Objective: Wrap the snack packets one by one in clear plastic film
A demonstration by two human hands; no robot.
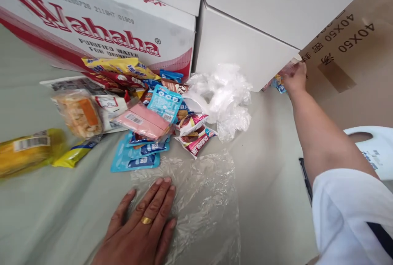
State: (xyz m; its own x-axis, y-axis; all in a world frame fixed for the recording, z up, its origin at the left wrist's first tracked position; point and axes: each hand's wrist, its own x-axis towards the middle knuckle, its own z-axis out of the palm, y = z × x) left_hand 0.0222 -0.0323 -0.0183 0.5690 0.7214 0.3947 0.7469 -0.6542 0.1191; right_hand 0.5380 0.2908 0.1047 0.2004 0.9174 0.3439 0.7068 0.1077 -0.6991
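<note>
My left hand (143, 226) lies flat, fingers stretched, on a clear plastic bag (208, 207) spread over the pale green surface. A gold ring is on one finger. Just beyond it lies a heap of snacks: light-blue packets (135, 162), a pink packet (144, 120), small magenta-and-white wrapped cakes (196, 138) and a bagged orange-and-cream snack (81, 113). Far to the right, my right hand (295, 77) reaches into the corner between white and brown boxes. Its fingers bend around something partly see-through beside small colourful packets (278, 83); what it is stays hidden.
Behind the heap stands a Wahaha water carton (123, 23), with a plain white box (233, 48) beside it. Crumpled clear plastic bags (225, 101) lie there. A brown carton (344, 52) and a white handled item (377, 154) are at right. Yellow packaging (27, 152) lies left.
</note>
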